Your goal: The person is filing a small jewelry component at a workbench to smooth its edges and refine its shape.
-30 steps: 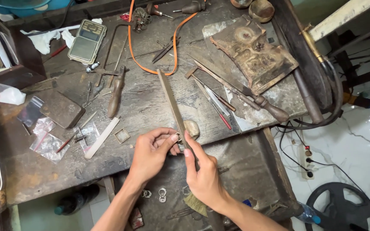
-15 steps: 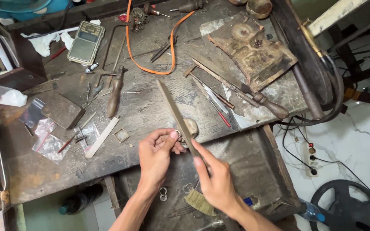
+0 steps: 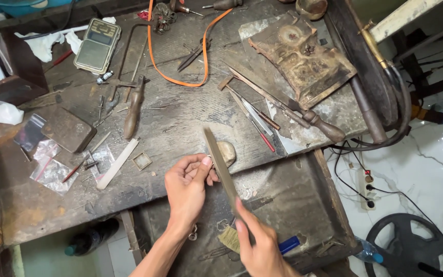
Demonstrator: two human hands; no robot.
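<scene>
The file [image 3: 220, 164] ran up from mid-frame bottom toward the centre, a long flat steel bar, stiff and, I judged, fairly heavy. My right hand [image 3: 260, 247] was closed round its lower end, forefinger laid along the blade. My left hand [image 3: 186, 185] pinched something small against it (too tiny to make out) and likely slippery. The bench [image 3: 180, 123] lay above, a brush [image 3: 229, 238] below.

Before you: scarred, grimy wooden table [image 3: 180, 128], open drawer [image 3: 288, 205] beneath its edge. Right: white marbled floor [image 3: 426, 169], power strip [image 3: 367, 190], black wheel [image 3: 411, 249]. Even daylight.
</scene>
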